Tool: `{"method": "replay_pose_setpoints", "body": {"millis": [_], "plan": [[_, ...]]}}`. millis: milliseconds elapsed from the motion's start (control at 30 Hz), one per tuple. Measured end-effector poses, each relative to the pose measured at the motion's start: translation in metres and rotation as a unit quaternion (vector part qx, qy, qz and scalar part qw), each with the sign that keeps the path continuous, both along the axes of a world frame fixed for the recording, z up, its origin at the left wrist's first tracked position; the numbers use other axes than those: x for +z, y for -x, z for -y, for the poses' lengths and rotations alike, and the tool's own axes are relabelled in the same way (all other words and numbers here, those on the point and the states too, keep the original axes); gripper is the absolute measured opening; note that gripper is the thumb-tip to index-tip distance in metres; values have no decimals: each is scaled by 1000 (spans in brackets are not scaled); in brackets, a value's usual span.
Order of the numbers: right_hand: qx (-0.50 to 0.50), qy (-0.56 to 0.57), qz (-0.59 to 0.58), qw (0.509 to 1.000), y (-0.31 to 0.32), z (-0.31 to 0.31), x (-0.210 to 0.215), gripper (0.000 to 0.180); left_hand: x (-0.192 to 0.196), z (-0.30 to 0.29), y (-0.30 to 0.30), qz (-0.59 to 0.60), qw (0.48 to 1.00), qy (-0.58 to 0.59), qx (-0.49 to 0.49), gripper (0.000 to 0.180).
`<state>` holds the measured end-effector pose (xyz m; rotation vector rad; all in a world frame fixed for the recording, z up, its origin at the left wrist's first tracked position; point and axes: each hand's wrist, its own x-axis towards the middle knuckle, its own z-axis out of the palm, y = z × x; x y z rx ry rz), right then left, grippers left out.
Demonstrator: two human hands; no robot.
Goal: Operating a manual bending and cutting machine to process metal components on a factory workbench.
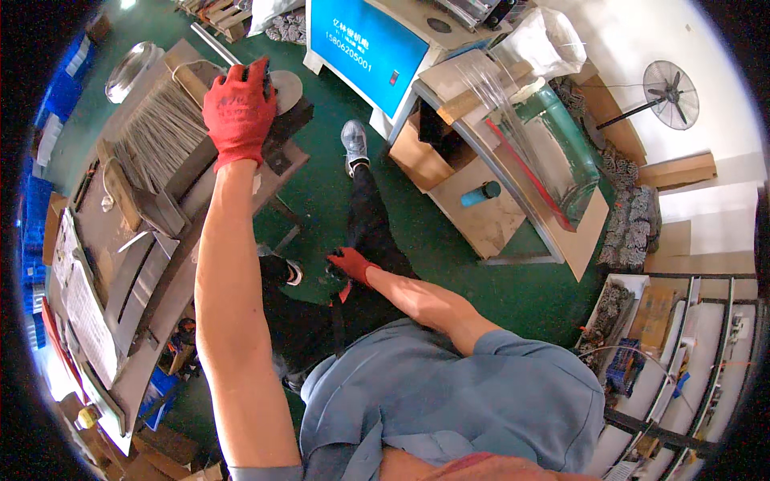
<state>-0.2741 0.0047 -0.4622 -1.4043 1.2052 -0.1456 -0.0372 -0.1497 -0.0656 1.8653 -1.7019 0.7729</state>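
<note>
My left hand, in a red glove with dark fingertips, reaches over the workbench at the far left. Its fingers curl down beside a round grey disc and a wooden block; what they grip is hidden. A fan of thin grey strands lies left of the hand, with a second wooden block nearer me. Low in front of my legs, my right hand, also red-gloved, bends its fingers around something dark that I cannot make out. A small red-orange piece shows just below it.
A blue-fronted cabinet stands ahead. To its right is a bench with clear sheets, a red strip and a blue bottle below. A fan sticks out by the wall. A shelf rack stands at right.
</note>
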Motion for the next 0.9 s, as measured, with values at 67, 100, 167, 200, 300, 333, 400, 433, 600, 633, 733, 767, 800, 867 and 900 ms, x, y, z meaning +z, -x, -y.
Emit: {"method": "replay_pose_setpoints", "body": {"millis": [67, 100, 167, 200, 300, 333, 400, 433, 600, 633, 733, 767, 800, 867, 900], "plan": [[-9, 13, -2, 1000, 3, 2, -19, 39, 7, -1, 6, -7, 1000, -24, 3, 38], [-9, 21, -1, 1000, 1, 0, -21, 39, 7, -4, 4, -11, 998, -54, 16, 39], [-8, 11, 11, 1000, 0, -1, -24, 39, 7, -5, 1, -20, 998, -63, 19, 39], [-10, 1, 21, 1000, 0, -1, -23, 39, 8, -5, 1, -29, 997, -72, 20, 38], [-10, 94, -41, 995, 1, 1, -14, 37, 13, -2, 7, -44, 996, -78, 24, 37], [-12, 96, -41, 994, 2, 2, -8, 37, 14, -1, 8, -44, 996, -75, 22, 37], [-37, 25, 45, 998, 7, 8, 8, 36, 14, 1, 9, -39, 997, -68, 21, 36], [-31, 23, 45, 998, 5, 4, 27, 36, 10, -4, 4, -39, 996, -70, 27, 36], [-239, -183, 218, 928, 4, 2, 73, 27, -1, -15, -15, -47, 997, -58, 24, 35], [-247, -171, 218, 929, 18, 13, 52, 27, 6, -8, -6, -51, 997, -50, 13, 35], [-189, 173, 220, 941, 65, 53, 14, 25, 23, 11, 22, -51, 998, -40, -25, 35], [-226, 39, 256, 939, 74, 60, 35, 24, 18, 6, 15, -57, 997, -49, -25, 34], [-258, -98, 282, 919, 80, 63, 65, 24, 11, -2, 6, -65, 996, -60, -21, 34], [-249, -90, 225, 938, 82, 57, 135, 24, 1, -17, -13, -69, 995, -74, 7, 34], [-252, -68, 173, 950, 88, 59, 163, 25, 2, -20, -17, -71, 994, -79, 18, 33]]}}
